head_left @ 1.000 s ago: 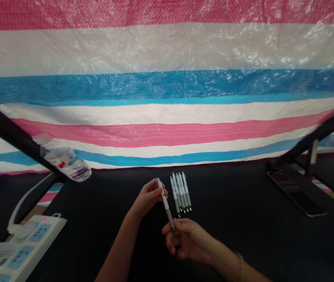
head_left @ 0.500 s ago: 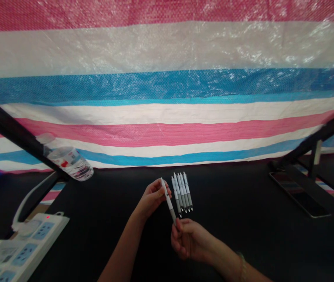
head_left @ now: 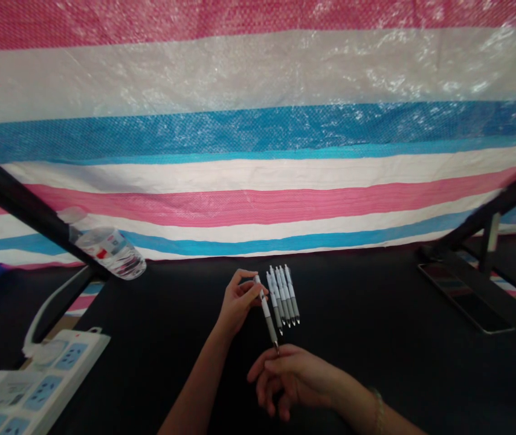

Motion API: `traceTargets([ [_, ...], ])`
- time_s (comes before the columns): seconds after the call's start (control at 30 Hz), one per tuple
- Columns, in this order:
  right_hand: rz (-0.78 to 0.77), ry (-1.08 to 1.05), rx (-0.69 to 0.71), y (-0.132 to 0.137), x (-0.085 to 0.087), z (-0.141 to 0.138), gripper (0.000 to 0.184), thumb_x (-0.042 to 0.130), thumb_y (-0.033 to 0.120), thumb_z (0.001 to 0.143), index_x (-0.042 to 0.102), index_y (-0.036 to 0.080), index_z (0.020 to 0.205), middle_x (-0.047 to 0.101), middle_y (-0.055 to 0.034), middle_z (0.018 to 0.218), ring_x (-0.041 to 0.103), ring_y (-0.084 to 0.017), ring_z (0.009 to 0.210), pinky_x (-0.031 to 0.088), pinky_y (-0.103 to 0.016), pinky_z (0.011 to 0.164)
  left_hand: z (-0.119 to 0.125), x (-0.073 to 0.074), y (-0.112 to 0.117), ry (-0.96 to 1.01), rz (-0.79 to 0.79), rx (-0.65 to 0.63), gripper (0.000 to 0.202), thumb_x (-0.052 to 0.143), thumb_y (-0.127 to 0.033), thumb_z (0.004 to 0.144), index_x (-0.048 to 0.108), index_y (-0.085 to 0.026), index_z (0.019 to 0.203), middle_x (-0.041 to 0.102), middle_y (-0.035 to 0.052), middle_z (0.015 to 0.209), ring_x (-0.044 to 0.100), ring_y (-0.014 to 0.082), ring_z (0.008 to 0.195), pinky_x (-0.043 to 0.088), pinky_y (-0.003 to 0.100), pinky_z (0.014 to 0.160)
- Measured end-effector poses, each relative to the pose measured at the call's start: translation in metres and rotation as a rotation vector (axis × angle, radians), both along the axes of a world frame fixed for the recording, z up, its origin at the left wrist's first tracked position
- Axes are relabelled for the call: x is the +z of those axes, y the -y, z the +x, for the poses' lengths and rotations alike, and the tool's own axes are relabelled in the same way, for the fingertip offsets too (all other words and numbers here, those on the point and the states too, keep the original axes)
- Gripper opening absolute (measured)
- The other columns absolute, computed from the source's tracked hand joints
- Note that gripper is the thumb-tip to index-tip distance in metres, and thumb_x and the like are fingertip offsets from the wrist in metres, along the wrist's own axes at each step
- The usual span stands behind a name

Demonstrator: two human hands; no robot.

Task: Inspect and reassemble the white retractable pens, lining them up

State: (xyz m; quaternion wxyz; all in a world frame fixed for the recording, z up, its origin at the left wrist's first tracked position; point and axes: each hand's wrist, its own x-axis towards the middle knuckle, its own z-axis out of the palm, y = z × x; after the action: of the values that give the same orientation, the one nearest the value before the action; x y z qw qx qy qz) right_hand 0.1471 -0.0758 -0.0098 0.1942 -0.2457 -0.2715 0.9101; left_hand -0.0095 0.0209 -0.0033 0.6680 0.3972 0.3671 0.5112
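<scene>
Fingers of the right hand point(head_left: 295, 382) have loosened from the pen point(head_left: 267, 315), now part-spread at its tip. Just left of five pens point(head_left: 284, 297), the left hand point(head_left: 238, 304) pinches it, forefinger up top. Bench point(head_left: 367, 350) stretches right to a phone point(head_left: 465, 298); back left, a clear bottle's point(head_left: 115, 252) contents are unclear.

Left fingers point(head_left: 252, 293) pinched, right fingers point(head_left: 261, 362) loose

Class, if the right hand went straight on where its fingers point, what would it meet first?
Most likely the left forearm, which lies in line with the right hand, though relative depth is unclear.
</scene>
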Motion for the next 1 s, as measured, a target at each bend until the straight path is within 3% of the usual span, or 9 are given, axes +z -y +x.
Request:
traceTargets([
  [0.17, 0.027, 0.011, 0.083, 0.0024, 0.0, -0.0013, 0.036, 0.064, 0.038, 0.084, 0.068, 0.008, 0.102, 0.068, -0.0087, 0.08, 0.066, -0.015, 0.065, 0.049, -0.022, 0.052, 0.0016, 0.0015, -0.002, 0.027, -0.005, 0.07, 0.048, 0.08, -0.033, 0.074, 0.052, -0.022, 0.111, 0.073, 0.0015, 0.074, 0.065, 0.0132, 0.063, 0.053, 0.023, 0.06],
  [0.3, 0.044, 0.036, 0.084, 0.0051, 0.0011, -0.0032, 0.037, 0.066, 0.041, 0.082, 0.069, 0.007, 0.096, 0.068, -0.0085, 0.077, 0.066, -0.016, 0.064, 0.05, -0.025, 0.056, 0.0, 0.0007, -0.0033, 0.007, -0.001, 0.095, 0.044, 0.082, -0.033, 0.072, 0.053, -0.021, 0.103, 0.074, 0.003, 0.074, 0.066, 0.0143, 0.062, 0.054, 0.025, 0.061],
  [0.5, 0.054, 0.05, 0.096, 0.0071, 0.0036, -0.0042, 0.039, 0.068, 0.044, 0.08, 0.07, 0.007, 0.091, 0.069, -0.0089, 0.078, 0.066, -0.015, 0.064, 0.05, -0.028, 0.063, -0.0019, 0.0017, -0.0037, -0.005, 0.002, 0.112, 0.051, 0.082, -0.034, 0.071, 0.053, -0.021, 0.11, 0.075, 0.0038, 0.074, 0.066, 0.0145, 0.062, 0.054, 0.025, 0.06],
  [1.0, 0.103, -0.005, 0.15, 0.007, 0.0024, -0.0031, 0.036, 0.07, 0.043, 0.08, 0.07, 0.008, 0.088, 0.07, -0.0077, 0.079, 0.066, -0.014, 0.067, 0.05, -0.026, 0.066, -0.0054, -0.0007, -0.0064, -0.12, 0.021, 0.152, 0.05, 0.084, -0.037, 0.068, 0.057, -0.02, 0.106, 0.077, 0.0058, 0.078, 0.07, 0.0191, 0.065, 0.057, 0.031, 0.063],
])
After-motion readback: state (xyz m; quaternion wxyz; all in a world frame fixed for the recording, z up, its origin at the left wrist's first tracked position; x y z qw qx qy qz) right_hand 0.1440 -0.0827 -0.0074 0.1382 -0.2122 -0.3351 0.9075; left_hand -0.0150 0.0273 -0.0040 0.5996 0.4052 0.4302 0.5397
